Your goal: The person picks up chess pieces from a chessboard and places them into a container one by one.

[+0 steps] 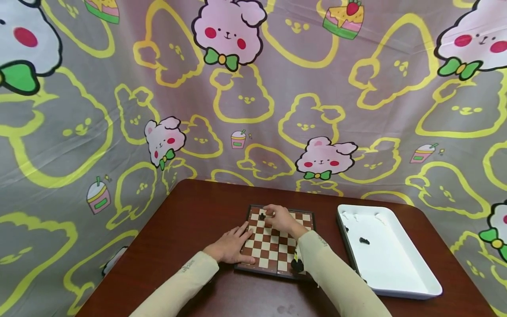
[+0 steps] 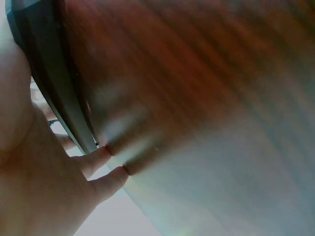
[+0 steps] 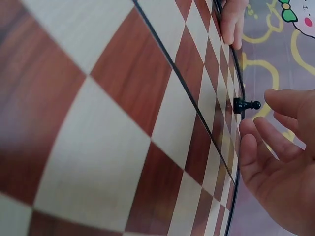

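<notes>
A black pawn (image 1: 262,216) stands on the far left part of a brown-and-cream chessboard (image 1: 264,244). My right hand (image 1: 279,219) is over the far side of the board, just right of the pawn. In the right wrist view the pawn (image 3: 247,105) stands upright, with a gap to the thumb (image 3: 285,102) and loosely bent fingers beside it. My left hand (image 1: 233,246) rests at the board's left edge, fingers spread. From the left wrist, two of its fingertips touch the table beside the board's dark side (image 2: 61,83).
To the right of the board is a white tray (image 1: 396,259). It holds a dark piece (image 1: 364,241) and several pale pieces near its far end. A dark object (image 1: 297,264) is by the right wrist. A patterned curtain (image 1: 269,132) hangs behind the brown table (image 1: 190,211).
</notes>
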`<state>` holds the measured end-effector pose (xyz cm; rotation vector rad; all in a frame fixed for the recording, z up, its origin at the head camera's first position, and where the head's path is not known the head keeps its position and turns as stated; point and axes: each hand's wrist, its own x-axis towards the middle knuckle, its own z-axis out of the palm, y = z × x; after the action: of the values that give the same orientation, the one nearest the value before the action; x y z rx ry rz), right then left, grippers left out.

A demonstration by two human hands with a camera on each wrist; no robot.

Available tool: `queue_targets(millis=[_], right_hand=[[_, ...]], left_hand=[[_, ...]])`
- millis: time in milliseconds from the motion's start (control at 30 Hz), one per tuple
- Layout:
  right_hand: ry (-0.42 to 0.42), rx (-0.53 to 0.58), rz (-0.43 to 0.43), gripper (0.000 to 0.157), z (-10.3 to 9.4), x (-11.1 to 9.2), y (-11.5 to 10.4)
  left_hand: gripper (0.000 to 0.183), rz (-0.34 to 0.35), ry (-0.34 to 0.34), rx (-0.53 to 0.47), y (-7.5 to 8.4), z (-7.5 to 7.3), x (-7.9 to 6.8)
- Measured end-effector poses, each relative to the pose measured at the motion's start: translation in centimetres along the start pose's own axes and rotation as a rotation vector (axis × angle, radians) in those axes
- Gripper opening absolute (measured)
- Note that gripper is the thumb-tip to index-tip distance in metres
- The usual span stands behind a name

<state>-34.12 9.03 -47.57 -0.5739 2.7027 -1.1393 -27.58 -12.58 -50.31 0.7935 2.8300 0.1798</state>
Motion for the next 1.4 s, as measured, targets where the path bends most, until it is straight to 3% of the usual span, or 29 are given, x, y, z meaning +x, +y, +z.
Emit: queue_targets(millis=[533,700,1100,1400], right_hand=[[-0.024,0.023,0.024,0.036,0.8,0.9,0.0],[-0.026,-0.024,-0.015,0.034,1.0,1.2,0.1],[0.013,-0.123,-0.028,0.01,1.4,1.0,0.2],[0.017,-0.087,-0.05,0.006,-0.1,0.1,0.2]], left_hand=[[0.097,-0.029,-0.029,0.003,0.1,-0.3,0.0],[0.097,-0.021,-0.019,0.01,0.1,-0.3,0.0],[0.097,-0.013,-0.016,0.016,0.1,0.1,-0.1],[0.096,-0.006,-0.008,0.018,-0.2,0.3,0.1]])
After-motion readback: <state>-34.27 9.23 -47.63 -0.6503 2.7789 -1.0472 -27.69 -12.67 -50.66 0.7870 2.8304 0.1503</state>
